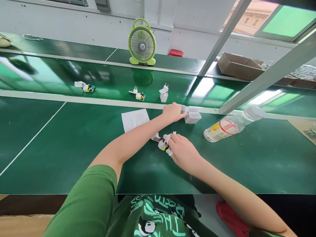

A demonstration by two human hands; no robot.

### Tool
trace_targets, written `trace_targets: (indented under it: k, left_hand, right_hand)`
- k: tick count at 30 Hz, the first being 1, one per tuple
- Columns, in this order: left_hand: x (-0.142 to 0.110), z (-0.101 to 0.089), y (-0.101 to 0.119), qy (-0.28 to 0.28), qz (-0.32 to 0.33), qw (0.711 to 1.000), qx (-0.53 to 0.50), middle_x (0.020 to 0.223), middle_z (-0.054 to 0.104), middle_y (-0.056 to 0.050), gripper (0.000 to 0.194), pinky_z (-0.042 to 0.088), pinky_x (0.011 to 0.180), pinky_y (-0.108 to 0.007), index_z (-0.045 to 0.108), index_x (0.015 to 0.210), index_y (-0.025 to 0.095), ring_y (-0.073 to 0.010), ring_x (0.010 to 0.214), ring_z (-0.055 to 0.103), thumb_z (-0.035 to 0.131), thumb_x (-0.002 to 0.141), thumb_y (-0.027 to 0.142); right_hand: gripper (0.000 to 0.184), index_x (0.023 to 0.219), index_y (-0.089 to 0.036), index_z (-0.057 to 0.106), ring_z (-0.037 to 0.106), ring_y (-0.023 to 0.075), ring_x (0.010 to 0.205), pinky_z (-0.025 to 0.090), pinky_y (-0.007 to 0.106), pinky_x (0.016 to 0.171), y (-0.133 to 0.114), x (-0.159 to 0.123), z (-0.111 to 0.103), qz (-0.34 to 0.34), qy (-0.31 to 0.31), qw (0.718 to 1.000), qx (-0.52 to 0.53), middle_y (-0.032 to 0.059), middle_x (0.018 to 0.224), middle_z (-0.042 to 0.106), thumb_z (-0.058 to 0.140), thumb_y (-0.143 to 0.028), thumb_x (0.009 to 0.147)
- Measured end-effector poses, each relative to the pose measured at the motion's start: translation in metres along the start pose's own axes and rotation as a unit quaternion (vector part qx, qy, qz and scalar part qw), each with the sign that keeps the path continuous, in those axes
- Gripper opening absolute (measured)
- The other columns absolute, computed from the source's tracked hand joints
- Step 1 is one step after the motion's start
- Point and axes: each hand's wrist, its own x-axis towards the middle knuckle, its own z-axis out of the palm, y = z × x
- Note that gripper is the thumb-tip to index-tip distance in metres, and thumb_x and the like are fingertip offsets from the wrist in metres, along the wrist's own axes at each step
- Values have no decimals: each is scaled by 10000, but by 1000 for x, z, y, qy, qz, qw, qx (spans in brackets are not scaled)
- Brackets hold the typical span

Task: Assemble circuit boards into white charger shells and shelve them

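Note:
My left hand (174, 112) reaches to a small group of white plastic charger housings (193, 118) by the table's back rail. Its thumb touches them, and its fingers curl around the nearest one, partly hidden. Nearer to me, my right hand (185, 153) is closed on a charger circuit board (163, 145) with a yellow component and white plastic plug parts. Wrinkled white covers seem to be on its fingertips. A white sheet of paper (135, 119) lies under my left forearm.
Beyond the rail, two charger boards (85, 87) (140, 96) and a white charger (164, 93) rest on the green strip. A bottle (227, 126) lies tilted at right. A metal post (266, 72) slants across. A green fan (142, 44) and cardboard box (239, 66) stand behind.

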Motion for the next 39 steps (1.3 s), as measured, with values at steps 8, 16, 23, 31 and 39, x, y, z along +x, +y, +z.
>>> trace_targets:
  k: [8,16,23,31,39]
  left_hand:
    - [-44,-34,-33,135,12,991,1,1179,601,-151,505,491,719,-342,569,1110,122,-275,951,660,620,879,568]
    - [-146,-31,-84,243,1,957,-156,1077,595,-48,408,514,716,-315,440,1104,223,-167,830,621,706,810,320]
    - [-173,3,-73,145,8,950,-276,1285,561,-103,675,549,897,-399,323,1356,247,-197,991,641,699,801,326]
    - [-184,19,-65,58,123,903,-407,1307,572,-105,747,526,1030,-460,329,1391,266,-213,1070,642,725,760,224]
    - [-188,12,-68,127,232,898,-352,1282,604,-133,683,548,977,-411,448,1418,208,-258,1178,588,684,778,159]
  right_hand:
    - [185,909,-161,620,598,261,870,495,364,741,-22,-30,4,-78,26,996,15,94,945,633,636,-73,747]
    - [295,1002,-127,663,644,284,890,499,383,764,-27,7,0,-80,-58,994,41,122,967,685,686,-72,713]
    - [351,1090,-255,708,678,242,863,555,400,783,49,-23,-20,73,89,881,459,50,964,732,783,-371,768]
    - [643,1057,-294,676,605,335,1251,495,570,1055,58,-15,-13,143,246,632,721,73,1327,639,858,-664,563]
    - [689,1327,-340,579,712,202,777,626,355,654,35,-26,24,-64,180,650,735,75,1258,682,863,-218,711]
